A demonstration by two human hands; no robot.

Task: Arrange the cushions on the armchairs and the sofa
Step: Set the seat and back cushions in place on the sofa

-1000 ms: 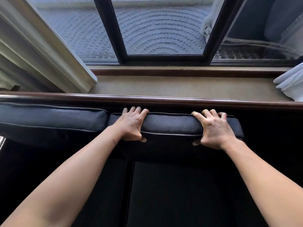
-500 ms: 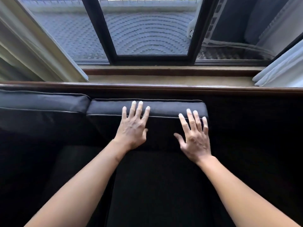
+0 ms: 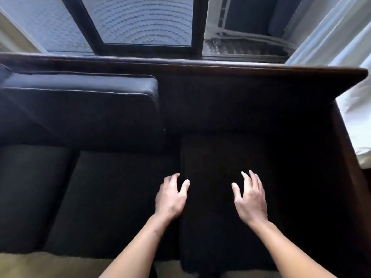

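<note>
A dark sofa with a brown wooden frame [image 3: 220, 66] fills the view. A dark back cushion [image 3: 80, 97] stands upright against the backrest on the left. The backrest to its right is bare. On the right lies a dark seat cushion [image 3: 212, 157] that juts past the sofa's front edge. My left hand [image 3: 170, 197] hovers with fingers apart over this cushion's left edge. My right hand [image 3: 251, 199] is spread over its top. Neither hand holds anything. Two more seat cushions [image 3: 112, 197] lie to the left.
Behind the sofa is a window [image 3: 140, 21] with a dark frame. White curtains [image 3: 341, 37] hang at the right and something white [image 3: 357, 121] lies beyond the wooden armrest [image 3: 345, 137]. Beige floor [image 3: 30, 265] shows in front.
Both hands have let go of the back cushion and drawn back and right over the right seat cushion. The view has swung right, so the back cushion sits further left.
</note>
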